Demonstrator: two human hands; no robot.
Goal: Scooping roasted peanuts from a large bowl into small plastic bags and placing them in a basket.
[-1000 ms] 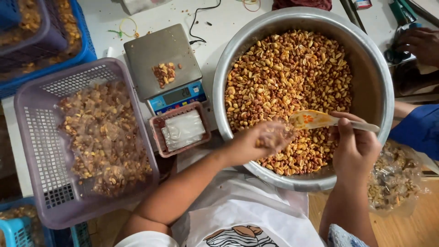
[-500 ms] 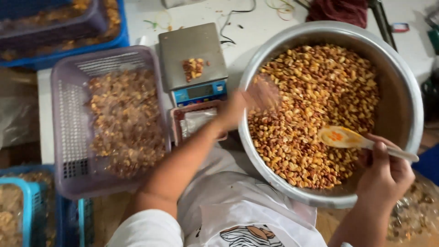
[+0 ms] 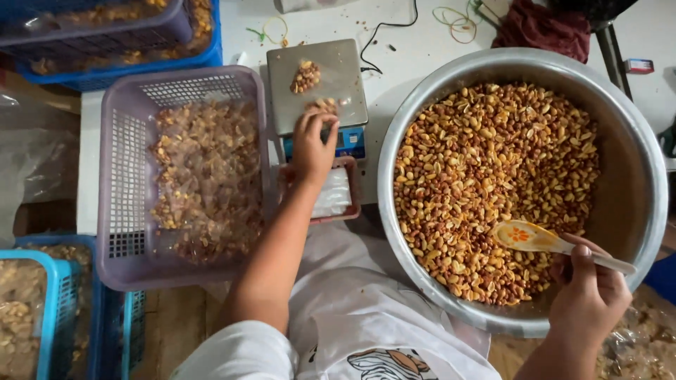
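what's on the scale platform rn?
A small pile of peanuts sits on the scale platform. The left hand drops a few more at its near edge; its fingers hide part of that spot.

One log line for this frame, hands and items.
left hand: dropping peanuts on scale | right hand: holds spoon over peanut bowl | basket: bagged peanuts
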